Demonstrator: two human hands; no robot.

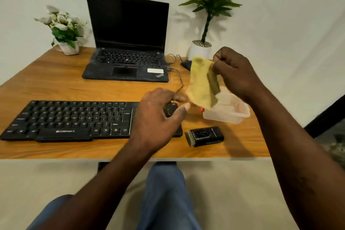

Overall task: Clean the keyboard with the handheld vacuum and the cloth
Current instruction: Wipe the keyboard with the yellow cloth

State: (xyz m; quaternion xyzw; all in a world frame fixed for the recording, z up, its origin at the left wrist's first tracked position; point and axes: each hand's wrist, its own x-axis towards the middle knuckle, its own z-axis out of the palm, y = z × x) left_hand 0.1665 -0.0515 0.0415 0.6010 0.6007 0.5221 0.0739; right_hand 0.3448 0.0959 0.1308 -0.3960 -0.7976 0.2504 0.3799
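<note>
Our right hand (237,73) pinches the cloth (202,84) aloft with curled fingers, while our left hand (158,117), fingers loosely apart, is over the keyboard's (71,119) right end, near the vacuum (205,136).

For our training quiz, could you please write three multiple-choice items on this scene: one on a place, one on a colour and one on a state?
1. Where does the vacuum lie?
A) on the table, right of the keyboard
B) on top of the keyboard
C) left of the keyboard

2. What colour is the cloth?
A) blue
B) yellow
C) white

3. What does the right hand do?
A) rests flat on the table
B) grips the vacuum
C) pinches the cloth, held up

Answers:
1 A: it lies on the wood past the keyboard's right end.
2 B: the fabric is plainly yellow.
3 C: its fingers pinch the cloth's top, which hangs in the air.
</note>
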